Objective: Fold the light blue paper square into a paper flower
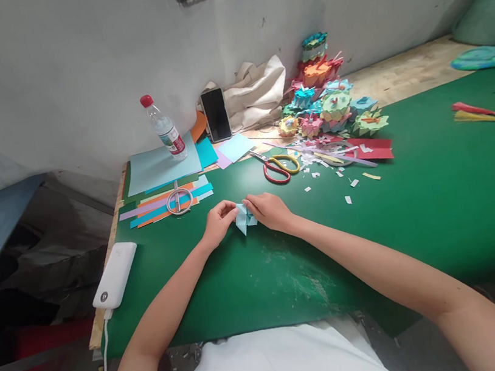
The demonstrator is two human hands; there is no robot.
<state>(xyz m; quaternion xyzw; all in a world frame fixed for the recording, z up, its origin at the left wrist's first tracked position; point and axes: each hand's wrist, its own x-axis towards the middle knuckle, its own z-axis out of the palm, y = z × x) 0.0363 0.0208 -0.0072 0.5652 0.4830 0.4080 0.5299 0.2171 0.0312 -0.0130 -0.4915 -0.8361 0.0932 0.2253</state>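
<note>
A small folded piece of light blue paper [244, 217] rests on the green table mat [416, 205] in front of me. My left hand [219, 219] pinches its left edge with fingers closed. My right hand [269, 210] grips its right side, fingers curled over the paper. Both hands sit low on the mat, nearly touching each other.
Coloured paper strips with a tape ring [179, 200] lie at the left, under sheets bearing a water bottle [166, 128]. Red and yellow scissors [278, 166], paper scraps and a pile of folded paper flowers [328, 100] sit behind. A phone [216, 114] leans on the wall; a white power bank [115, 274] lies at the mat's left edge.
</note>
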